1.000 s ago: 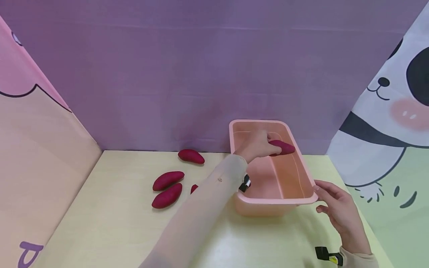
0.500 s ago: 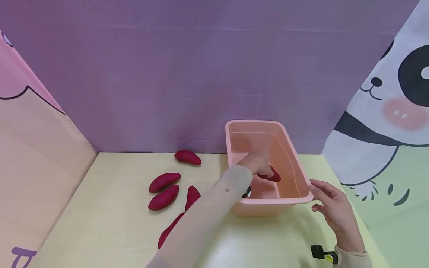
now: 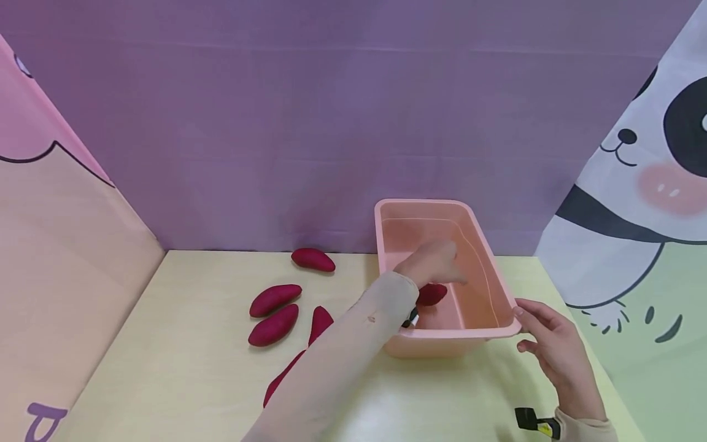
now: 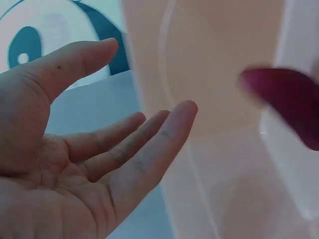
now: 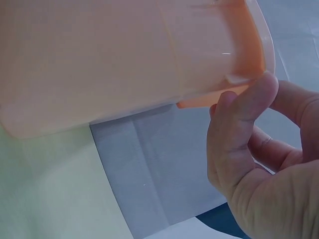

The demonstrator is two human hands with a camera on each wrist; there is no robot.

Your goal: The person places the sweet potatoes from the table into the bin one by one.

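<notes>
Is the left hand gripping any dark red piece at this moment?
No, the left wrist view shows the left hand open, with a visible gap to the dark red piece.

The left sleeve partly hides perhaps two tubers.

Right of centre, the tub is salmon pink; left of it, the tubers are crimson. Plain purple backdrop up top — at right, a black-and-white panda with a pink cheek.
</notes>
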